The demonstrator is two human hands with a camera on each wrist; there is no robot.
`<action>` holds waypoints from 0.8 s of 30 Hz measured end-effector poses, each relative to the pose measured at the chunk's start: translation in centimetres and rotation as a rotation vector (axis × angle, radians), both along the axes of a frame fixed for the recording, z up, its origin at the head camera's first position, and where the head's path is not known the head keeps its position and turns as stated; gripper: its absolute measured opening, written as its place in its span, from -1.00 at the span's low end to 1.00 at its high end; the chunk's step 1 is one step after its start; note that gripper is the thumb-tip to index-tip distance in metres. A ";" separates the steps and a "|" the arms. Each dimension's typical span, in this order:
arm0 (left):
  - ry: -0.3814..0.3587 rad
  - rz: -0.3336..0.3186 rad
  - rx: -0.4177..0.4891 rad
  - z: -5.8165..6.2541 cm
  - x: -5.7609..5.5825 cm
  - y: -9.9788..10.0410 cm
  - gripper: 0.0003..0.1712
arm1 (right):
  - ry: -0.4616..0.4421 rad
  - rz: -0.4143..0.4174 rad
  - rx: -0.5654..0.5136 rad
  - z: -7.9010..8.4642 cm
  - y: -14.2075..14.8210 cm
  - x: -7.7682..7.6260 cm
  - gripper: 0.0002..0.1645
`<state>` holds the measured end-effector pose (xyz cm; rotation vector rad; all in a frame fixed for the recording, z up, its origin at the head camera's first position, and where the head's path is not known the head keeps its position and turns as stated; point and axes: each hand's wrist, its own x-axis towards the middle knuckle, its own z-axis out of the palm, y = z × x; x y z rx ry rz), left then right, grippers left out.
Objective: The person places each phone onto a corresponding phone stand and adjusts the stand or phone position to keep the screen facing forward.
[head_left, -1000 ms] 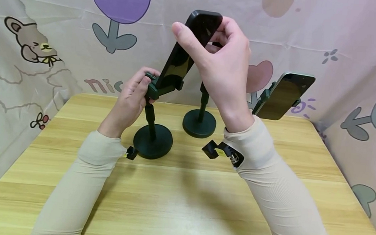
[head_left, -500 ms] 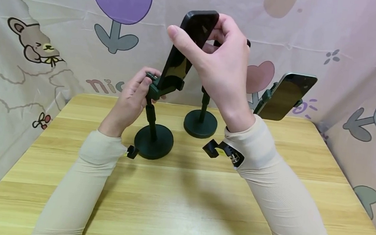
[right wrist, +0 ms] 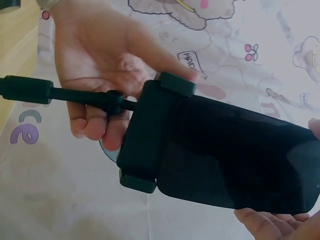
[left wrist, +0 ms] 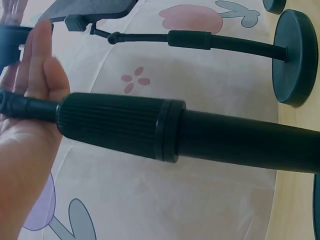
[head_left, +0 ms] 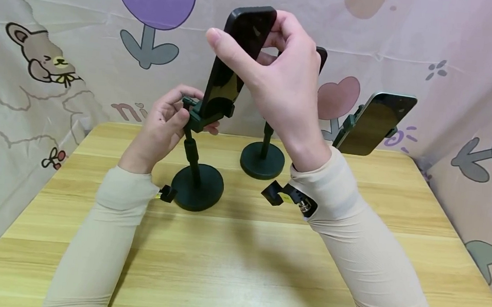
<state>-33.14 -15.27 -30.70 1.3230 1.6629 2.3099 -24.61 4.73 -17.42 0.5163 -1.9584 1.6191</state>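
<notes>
A black smartphone (head_left: pixel 238 50) stands tilted in the clamp (head_left: pixel 208 118) of a dark green phone stand (head_left: pixel 197 187). My right hand (head_left: pixel 285 84) holds the phone near its upper end, thumb by one long edge and fingers at the other. My left hand (head_left: pixel 153 128) is at the stand's neck, just under the clamp, its thumb near the joint. In the right wrist view, curled fingers of the left hand (right wrist: pixel 97 122) pass behind the neck. The stand's ribbed collar (left wrist: pixel 117 125) fills the middle of the left wrist view, with the palm beyond it.
A second phone stand (head_left: pixel 262 161) is behind, its phone (head_left: pixel 321 57) mostly hidden by my right hand. Farther right, another smartphone (head_left: pixel 376 123) sits in a green clamp. All are at a wooden table (head_left: pixel 236 269) before a patterned cloth (head_left: pixel 224 5).
The phone and clamp have shifted a little left, my right hand moving with them. My left hand has moved left and its thumb slid lower. The stand's base shifted slightly.
</notes>
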 end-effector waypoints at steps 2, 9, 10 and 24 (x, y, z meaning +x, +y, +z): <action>-0.019 -0.026 -0.004 0.0 -0.1 -0.2 -0.28 | -0.017 0.000 -0.008 0.1 0.1 -0.1 -0.55; -0.071 0.004 0.001 -0.2 -0.2 -0.4 -0.24 | -0.058 0.008 -0.026 0.0 0.6 -0.3 -0.62; -0.075 0.008 -0.001 -0.2 -0.2 -0.4 -0.23 | -0.055 0.011 -0.027 0.0 0.6 -0.3 -0.62; -0.066 0.073 -0.048 -0.3 -0.1 -0.4 -0.15 | -0.017 0.034 -0.027 -0.4 0.3 -0.4 -0.61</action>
